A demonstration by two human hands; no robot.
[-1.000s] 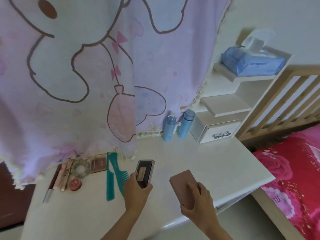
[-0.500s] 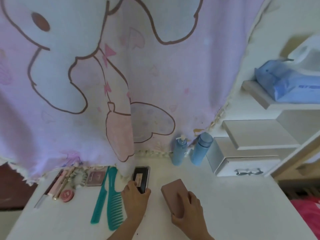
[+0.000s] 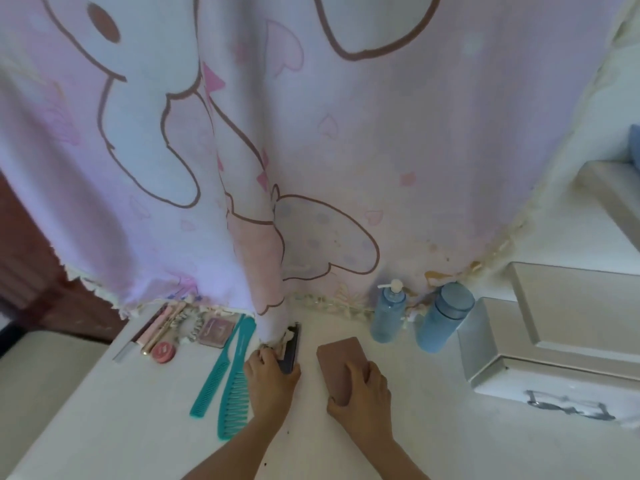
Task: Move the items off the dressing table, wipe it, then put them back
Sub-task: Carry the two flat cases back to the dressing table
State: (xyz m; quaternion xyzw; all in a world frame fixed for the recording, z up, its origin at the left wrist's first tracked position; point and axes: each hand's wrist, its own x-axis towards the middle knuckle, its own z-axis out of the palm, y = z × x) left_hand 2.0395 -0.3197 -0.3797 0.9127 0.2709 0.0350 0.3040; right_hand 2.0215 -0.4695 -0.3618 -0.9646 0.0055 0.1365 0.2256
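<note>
My left hand (image 3: 270, 375) grips a black compact case (image 3: 292, 348) and holds it on the white dressing table (image 3: 450, 431), its far end tucked under the hanging cloth. My right hand (image 3: 363, 386) holds a brown rectangular box (image 3: 341, 358) that lies flat on the tabletop just right of the case. Two teal combs (image 3: 230, 372) lie left of my left hand. Further left sit a pink palette (image 3: 216, 330), a round pink tin (image 3: 162, 352), a hair scrunchie (image 3: 187, 323) and thin makeup sticks (image 3: 152, 332).
A pink cartoon cloth (image 3: 311, 150) hangs over the back of the table. Two blue bottles (image 3: 389, 315) (image 3: 445, 317) stand at the back. A white drawer box (image 3: 554, 344) stands at the right, with a shelf (image 3: 613, 192) above it.
My head has moved closer and leftward over the table. My left hand has pushed the black case further back, under the cloth's hem. My right hand has slid the brown box slightly back.
</note>
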